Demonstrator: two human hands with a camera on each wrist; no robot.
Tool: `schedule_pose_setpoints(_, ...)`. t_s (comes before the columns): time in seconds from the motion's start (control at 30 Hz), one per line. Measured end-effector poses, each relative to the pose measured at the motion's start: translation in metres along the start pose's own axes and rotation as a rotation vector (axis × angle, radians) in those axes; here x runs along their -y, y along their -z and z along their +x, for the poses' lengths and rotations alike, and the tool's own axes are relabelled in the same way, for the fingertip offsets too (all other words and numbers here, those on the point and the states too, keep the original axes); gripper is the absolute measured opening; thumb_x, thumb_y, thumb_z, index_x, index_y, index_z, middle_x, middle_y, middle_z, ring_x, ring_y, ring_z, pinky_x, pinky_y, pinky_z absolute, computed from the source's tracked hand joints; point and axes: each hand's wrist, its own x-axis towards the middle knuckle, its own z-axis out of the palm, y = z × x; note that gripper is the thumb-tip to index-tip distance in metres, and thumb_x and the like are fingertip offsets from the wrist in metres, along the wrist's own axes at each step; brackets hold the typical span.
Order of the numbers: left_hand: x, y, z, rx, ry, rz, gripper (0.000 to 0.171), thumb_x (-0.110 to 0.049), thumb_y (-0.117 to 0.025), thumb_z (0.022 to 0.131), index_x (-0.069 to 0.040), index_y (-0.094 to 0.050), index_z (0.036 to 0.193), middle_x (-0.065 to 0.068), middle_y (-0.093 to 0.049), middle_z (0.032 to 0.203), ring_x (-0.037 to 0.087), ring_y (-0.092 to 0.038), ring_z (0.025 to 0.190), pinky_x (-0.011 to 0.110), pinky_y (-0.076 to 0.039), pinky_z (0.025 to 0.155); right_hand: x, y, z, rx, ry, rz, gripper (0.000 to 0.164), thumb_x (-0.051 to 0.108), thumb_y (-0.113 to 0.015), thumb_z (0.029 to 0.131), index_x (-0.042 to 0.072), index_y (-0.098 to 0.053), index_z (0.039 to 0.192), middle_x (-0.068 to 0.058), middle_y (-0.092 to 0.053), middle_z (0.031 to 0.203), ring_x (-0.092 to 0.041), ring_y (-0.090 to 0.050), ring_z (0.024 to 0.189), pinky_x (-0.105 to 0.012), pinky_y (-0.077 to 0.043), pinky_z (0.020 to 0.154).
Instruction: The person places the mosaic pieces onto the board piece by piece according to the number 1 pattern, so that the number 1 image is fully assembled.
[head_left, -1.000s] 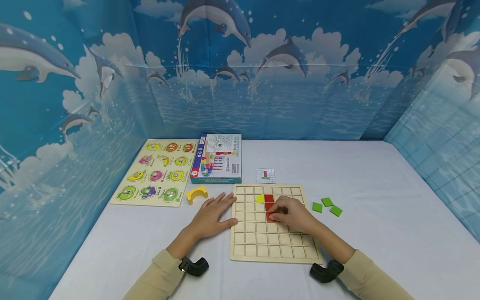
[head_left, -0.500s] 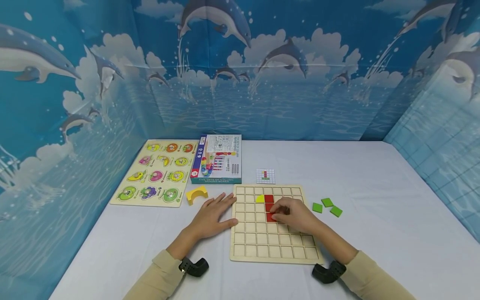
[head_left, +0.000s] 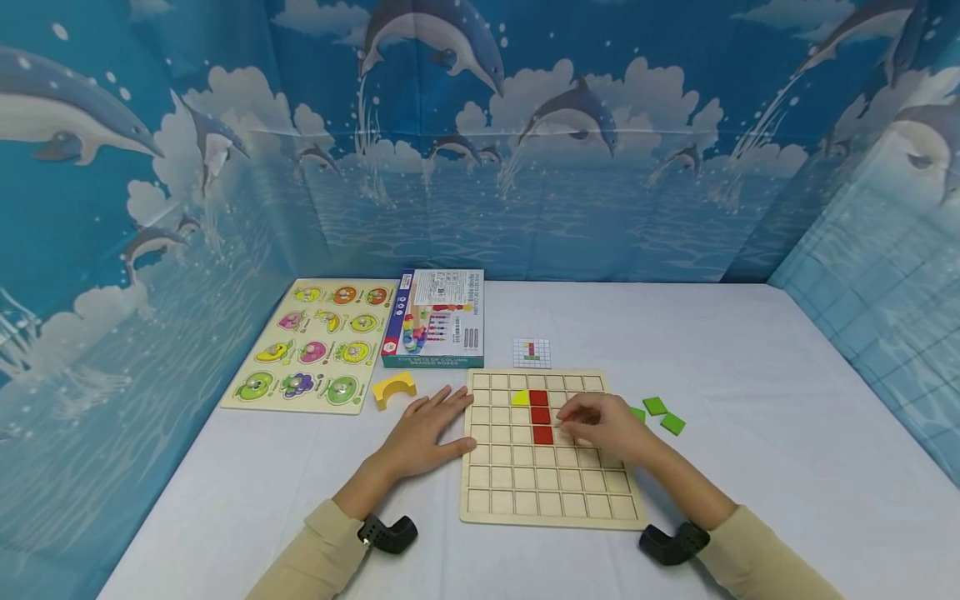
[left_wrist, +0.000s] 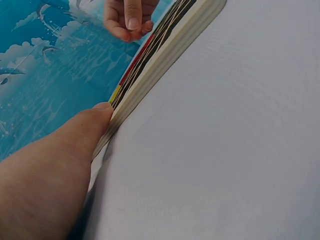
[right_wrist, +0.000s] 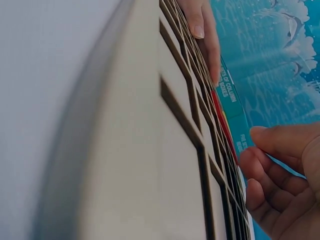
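A wooden grid board (head_left: pixel 525 479) lies in the middle of the table. Its squares hold a yellow piece (head_left: pixel 521 398) and a column of red square tiles (head_left: pixel 542 415). My left hand (head_left: pixel 422 437) rests with spread fingers at the board's left edge, the thumb touching its rim in the left wrist view. Over the board's right half hovers my right hand (head_left: pixel 606 427), just right of the red tiles. In the right wrist view its fingers are loosely bent, with nothing between them. Several green tiles (head_left: pixel 655 406) lie right of the board, one partly hidden behind the right hand.
A small printed pattern card (head_left: pixel 532 353) lies beyond the board. Behind and left are a boxed bead set (head_left: pixel 442 321) and a fruit puzzle board (head_left: pixel 303 346). A yellow arch block (head_left: pixel 393 387) sits near my left fingers. A dolphin-print curtain (head_left: pixel 480 208) encloses the table.
My right hand has moved to the right, away from the lowest red tile, which now shows fully in its square. The left hand has stayed in place.
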Motion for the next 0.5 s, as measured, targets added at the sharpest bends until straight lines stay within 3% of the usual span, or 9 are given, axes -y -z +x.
schedule_pose_setpoints(0.5, -0.001, 0.000, 0.000, 0.000, -0.002, -0.004, 0.072, -0.057, -0.051, 0.094, -0.017, -0.035, 0.153, -0.003, -0.029, 0.158, 0.020, -0.019, 0.147, 0.047, -0.014, 0.116, -0.007, 0.023, -0.009, -0.055, -0.075, -0.014, 0.011, 0.014, -0.070, 0.091, 0.006, -0.070, 0.099, 0.000, -0.066, 0.090, -0.018, -0.060, 0.081, -0.027, -0.050, 0.070)
